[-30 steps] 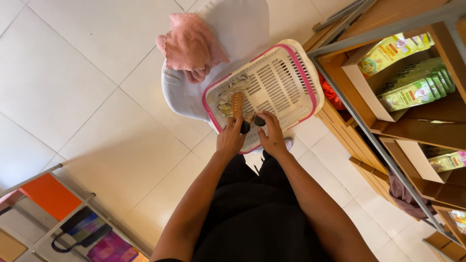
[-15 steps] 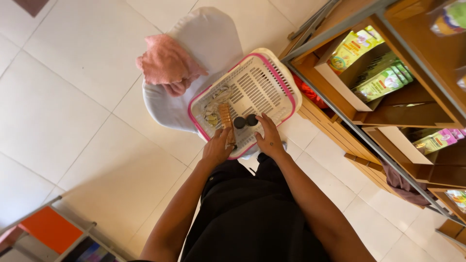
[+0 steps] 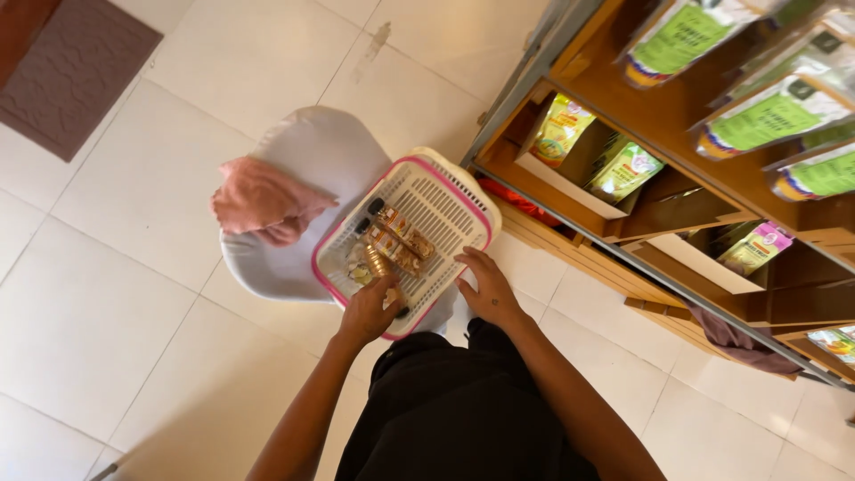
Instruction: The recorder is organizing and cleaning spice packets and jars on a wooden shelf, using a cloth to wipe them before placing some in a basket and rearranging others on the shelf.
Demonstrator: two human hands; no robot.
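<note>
Left hand point(image 3: 367, 313) curled over small jars point(image 3: 394, 242) inside pink-rimmed basket point(image 3: 454, 191) on grey chair point(image 3: 312, 160); actual grip unclear. Right hand point(image 3: 485, 289) open, steadying basket rim. Sorting jars; careful lift needed next.

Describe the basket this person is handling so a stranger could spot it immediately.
Start at the wooden shelf unit stocked with green packets. On the grey plastic chair beside it sits the white slotted plastic basket, both hands at its near edge. Only it has a pink rim; a pink cloth lies alongside.

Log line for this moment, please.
left hand: on bottles in basket | right hand: on basket rim | basket: on grey stool
</note>
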